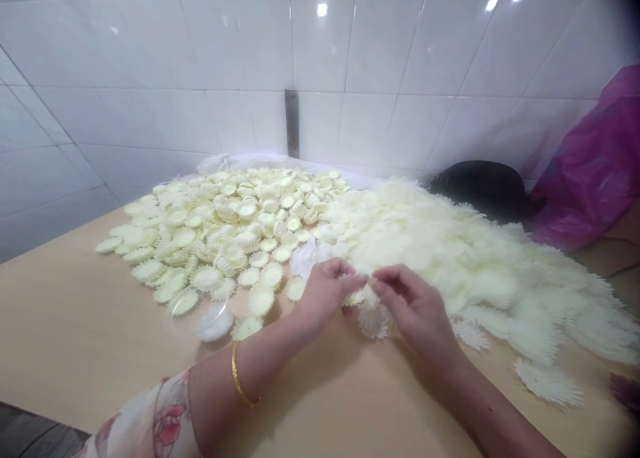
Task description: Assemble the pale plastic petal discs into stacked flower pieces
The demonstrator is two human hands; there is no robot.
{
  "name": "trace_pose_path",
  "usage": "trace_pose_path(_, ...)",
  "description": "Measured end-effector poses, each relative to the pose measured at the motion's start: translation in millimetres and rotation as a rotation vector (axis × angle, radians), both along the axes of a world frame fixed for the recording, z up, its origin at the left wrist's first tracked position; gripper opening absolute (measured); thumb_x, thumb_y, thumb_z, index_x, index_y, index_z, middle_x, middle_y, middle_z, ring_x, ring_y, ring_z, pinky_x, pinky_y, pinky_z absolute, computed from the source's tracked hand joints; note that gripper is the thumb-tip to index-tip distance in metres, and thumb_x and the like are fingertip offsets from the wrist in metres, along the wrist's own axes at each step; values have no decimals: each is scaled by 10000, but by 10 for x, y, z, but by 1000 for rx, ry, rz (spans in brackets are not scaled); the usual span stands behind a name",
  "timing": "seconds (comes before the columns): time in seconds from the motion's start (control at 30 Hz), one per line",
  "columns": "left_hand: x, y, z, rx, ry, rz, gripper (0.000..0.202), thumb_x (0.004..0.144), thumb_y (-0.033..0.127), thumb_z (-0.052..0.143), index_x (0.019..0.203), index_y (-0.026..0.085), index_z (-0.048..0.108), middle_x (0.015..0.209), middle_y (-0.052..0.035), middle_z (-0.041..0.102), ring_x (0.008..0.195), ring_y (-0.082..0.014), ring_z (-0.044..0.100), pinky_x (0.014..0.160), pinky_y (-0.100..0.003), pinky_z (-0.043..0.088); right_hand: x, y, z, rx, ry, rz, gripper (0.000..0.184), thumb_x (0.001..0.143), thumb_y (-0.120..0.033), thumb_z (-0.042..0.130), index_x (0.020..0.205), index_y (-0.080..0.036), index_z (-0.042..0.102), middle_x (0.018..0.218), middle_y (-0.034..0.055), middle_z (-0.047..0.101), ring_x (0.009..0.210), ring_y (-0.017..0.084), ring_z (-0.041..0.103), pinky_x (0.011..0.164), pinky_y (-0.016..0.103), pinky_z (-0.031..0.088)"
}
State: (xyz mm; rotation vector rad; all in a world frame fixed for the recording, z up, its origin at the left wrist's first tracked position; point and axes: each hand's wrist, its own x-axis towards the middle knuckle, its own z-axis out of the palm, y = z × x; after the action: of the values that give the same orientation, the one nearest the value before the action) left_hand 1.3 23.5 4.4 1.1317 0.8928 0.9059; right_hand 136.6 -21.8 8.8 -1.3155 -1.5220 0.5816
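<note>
My left hand point(327, 291) and my right hand point(417, 308) meet over the front middle of the table, fingertips pinched together. Between them hangs a pale cream fabric flower piece point(373, 319) with a fringed, petal-like edge. Both hands grip it near its top, and the fingers hide part of it. Left of my left hand spreads a heap of small, cupped, pale yellow flower pieces point(245, 211). On the right lies a pile of flat, thin, fringed flower pieces point(480, 265). A crumpled white scrap point(304, 255) sits just behind my left hand.
A small clear container point(215, 321) with white contents stands at the front left, beside an apparent clear lid point(175, 315). Behind the flat pile are a black rounded object point(477, 185) and a magenta plastic bag point(595, 165). A tiled wall point(240, 38) bounds the wooden table point(75, 311).
</note>
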Motion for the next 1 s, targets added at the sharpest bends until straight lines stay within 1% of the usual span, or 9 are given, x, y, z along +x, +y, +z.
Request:
trace_pose_path(0.1, 12, -43, 17, 44, 73, -41, 296, 625, 367, 668, 677, 172, 452, 598, 32, 482, 485, -80, 457, 422, -206, 372, -16, 5, -19, -73, 66, 89, 295, 751, -404, 583, 951, -190, 554, 770, 31, 567, 679, 160, 524, 607, 269, 434)
trace_pose_path(0.17, 20, -78, 27, 143, 163, -18, 261, 648, 354, 644, 694, 174, 461, 629, 30, 484, 524, -80, 450, 456, -202, 361, -14, 16, -17, -128, 138, 145, 312, 768, -421, 551, 983, -194, 557, 789, 34, 575, 709, 167, 539, 628, 273, 449)
trace_pose_path(0.3, 23, -131, 9, 445, 352, 116, 227, 674, 329, 612, 717, 192, 437, 629, 48, 424, 598, -90, 384, 520, -206, 318, 9, 30, 28, -187, 206, 158, 263, 779, -425, 525, 879, -188, 580, 753, 29, 580, 707, 163, 539, 650, 269, 448)
trace_pose_path(0.43, 18, -130, -32, 548, 442, 125, 195, 680, 268, 595, 713, 197, 416, 629, 54, 391, 604, -93, 342, 541, -217, 291, 23, 25, 50, -197, 192, 190, 241, 778, -402, 535, 693, -179, 560, 635, 2, 522, 629, 134, 489, 603, 245, 416)
trace_pose_path(0.53, 17, -94, -52, 514, 411, 71, 233, 671, 331, 618, 719, 194, 435, 613, 55, 381, 584, -91, 334, 520, -218, 281, 23, 23, 41, -197, 191, 192, 258, 777, -387, 538, 629, -176, 532, 593, -6, 494, 595, 124, 463, 567, 237, 404)
trace_pose_path(0.63, 10, -50, -50, 433, 328, -30, 310, 591, 359, 697, 765, 181, 513, 658, 37, 459, 612, -96, 417, 539, -219, 326, 30, 32, 34, -196, 199, 141, 268, 765, -388, 547, 603, -178, 508, 560, -16, 463, 549, 111, 426, 506, 223, 379)
trace_pose_path(0.73, -7, -15, -32, 230, 191, -150, 371, 598, 410, 691, 853, 168, 572, 726, 1, 543, 600, -111, 521, 549, -243, 396, 54, 48, 37, -187, 192, 68, 262, 755, -391, 548, 601, -186, 493, 546, -19, 457, 531, 112, 420, 485, 221, 367)
trace_pose_path(0.83, -25, 15, -29, 58, 99, -191, 344, 687, 471, 599, 787, 143, 588, 645, -4, 538, 523, -116, 557, 550, -274, 445, 76, 57, 40, -142, 145, 14, 258, 754, -388, 542, 597, -191, 484, 548, -19, 450, 544, 119, 418, 490, 223, 349)
trace_pose_path(1.0, -19, 48, -75, -119, 3, -204, 240, 652, 325, 669, 751, 129, 574, 633, -24, 573, 518, -154, 598, 563, -308, 473, 81, 56, 16, -98, 77, -24, 225, 781, -345, 511, 620, -189, 484, 560, -30, 429, 541, 109, 380, 495, 225, 308)
